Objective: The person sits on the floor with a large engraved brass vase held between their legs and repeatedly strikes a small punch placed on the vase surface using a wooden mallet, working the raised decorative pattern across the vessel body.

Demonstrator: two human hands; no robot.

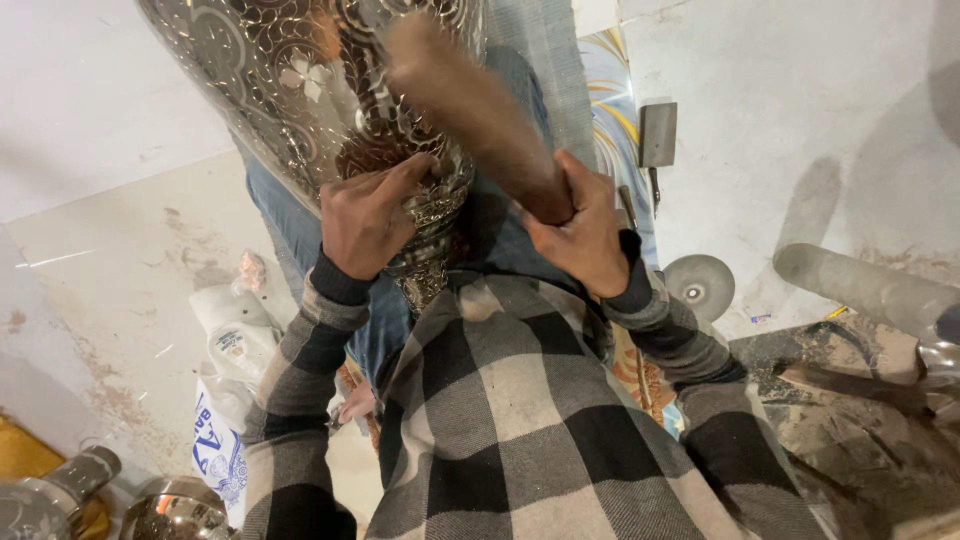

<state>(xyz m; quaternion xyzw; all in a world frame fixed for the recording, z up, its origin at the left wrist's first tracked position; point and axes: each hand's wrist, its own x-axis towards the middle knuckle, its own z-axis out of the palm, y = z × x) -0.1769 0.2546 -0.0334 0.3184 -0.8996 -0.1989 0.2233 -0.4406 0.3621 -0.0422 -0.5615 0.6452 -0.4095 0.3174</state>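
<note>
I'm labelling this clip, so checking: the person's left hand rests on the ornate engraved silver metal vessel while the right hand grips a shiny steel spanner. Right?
Not quite. The head view shows the right hand gripping a blurred brown wooden stick, not a steel spanner. The left hand does rest on the ornate engraved silver metal vessel.

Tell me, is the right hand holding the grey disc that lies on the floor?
No, the right hand grips a brown wooden stick, while the grey disc lies apart on the floor.

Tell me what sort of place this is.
Likely a metal-craft workshop: the left hand steadies an engraved metal vessel, the right hand grips a wooden mallet, and a grinding disc lies on the dusty floor.
</note>
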